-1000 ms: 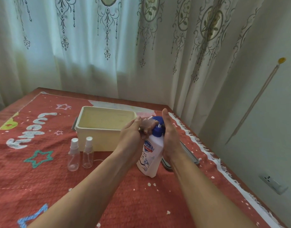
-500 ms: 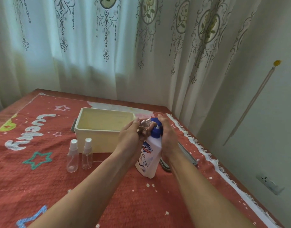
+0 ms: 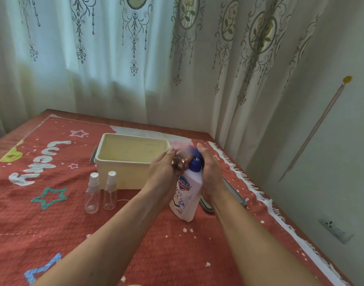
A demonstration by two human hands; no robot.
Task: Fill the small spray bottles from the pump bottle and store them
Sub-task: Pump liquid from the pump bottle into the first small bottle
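Holding a small spray bottle (image 3: 178, 164) at the pump nozzle, left hand (image 3: 163, 172) gripping it.
My right hand (image 3: 210, 174) grasps the tilted Safeguard pump bottle (image 3: 187, 195); spout points leftward toward it.

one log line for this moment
left hand: small bottle at nozzle | right hand: pump bottle | two spray bottles: capped, standing | box: open

White pump bottle (image 3: 187, 195) with blue pump head and blue-red logo, cream storage box (image 3: 123, 174), clear spray bottles (image 3: 100, 193) with white caps, red rug (image 3: 53, 223) with stars, white embroidered curtain (image 3: 115, 58)
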